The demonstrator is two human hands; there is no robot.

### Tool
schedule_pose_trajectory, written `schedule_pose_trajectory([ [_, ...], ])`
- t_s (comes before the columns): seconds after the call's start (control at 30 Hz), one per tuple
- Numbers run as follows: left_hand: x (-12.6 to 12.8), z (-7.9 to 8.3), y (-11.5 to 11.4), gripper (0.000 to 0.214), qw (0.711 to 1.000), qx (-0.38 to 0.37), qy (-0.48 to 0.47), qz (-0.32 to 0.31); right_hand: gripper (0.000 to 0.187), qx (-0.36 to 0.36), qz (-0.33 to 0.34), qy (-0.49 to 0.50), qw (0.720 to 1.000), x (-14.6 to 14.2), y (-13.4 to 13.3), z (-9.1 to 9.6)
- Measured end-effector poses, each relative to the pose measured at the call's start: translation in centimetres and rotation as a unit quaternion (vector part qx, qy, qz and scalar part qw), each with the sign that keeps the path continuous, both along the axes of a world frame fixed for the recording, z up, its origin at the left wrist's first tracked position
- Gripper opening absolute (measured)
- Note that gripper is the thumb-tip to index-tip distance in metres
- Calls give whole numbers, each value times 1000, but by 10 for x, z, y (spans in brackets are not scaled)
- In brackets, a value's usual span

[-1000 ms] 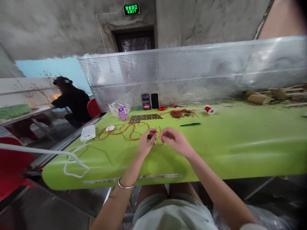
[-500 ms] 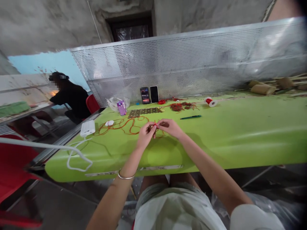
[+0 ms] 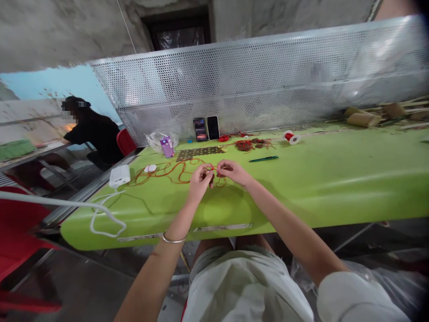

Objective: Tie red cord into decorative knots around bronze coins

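Observation:
Above the middle of the green tabletop, my left hand (image 3: 200,178) pinches a red cord (image 3: 214,168). My right hand (image 3: 232,171) pinches the same cord a short way to the right, and a small stretch of it spans the gap between my fingers. A loose end hangs below the right fingertips. Whether there is a knot in the fingers is too small to tell. Long loops of red-orange cord (image 3: 181,172) lie on the table left of my hands. Just beyond is a flat panel of dark round pieces in rows (image 3: 201,153).
Along the back stand two phones (image 3: 212,128), a purple box (image 3: 166,146), a bundle of red-brown cords (image 3: 246,144) and a spool of red thread (image 3: 291,137). A green pen (image 3: 263,158) lies right of my hands. A white power bank (image 3: 119,175) with cable sits left. Another person (image 3: 92,129) sits far left.
My hands have drawn slightly apart, and a short length of red cord now shows stretched between them. The whole view has shifted a little.

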State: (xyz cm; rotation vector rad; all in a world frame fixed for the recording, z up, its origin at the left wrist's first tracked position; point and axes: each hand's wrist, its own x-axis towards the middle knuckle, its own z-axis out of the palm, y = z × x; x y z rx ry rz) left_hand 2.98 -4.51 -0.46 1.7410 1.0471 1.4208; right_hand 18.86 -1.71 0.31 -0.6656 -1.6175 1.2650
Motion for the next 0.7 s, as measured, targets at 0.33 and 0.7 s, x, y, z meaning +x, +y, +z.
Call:
schedule_pose_trajectory([
  [0.33, 8, 0, -7, 11, 937, 180, 243, 176, 27, -107, -4, -55, 993, -1, -2, 0],
  [0.7, 10, 2, -9, 15, 830, 343, 385, 212, 24, -116, 14, -23, 993, 4, -5, 0],
])
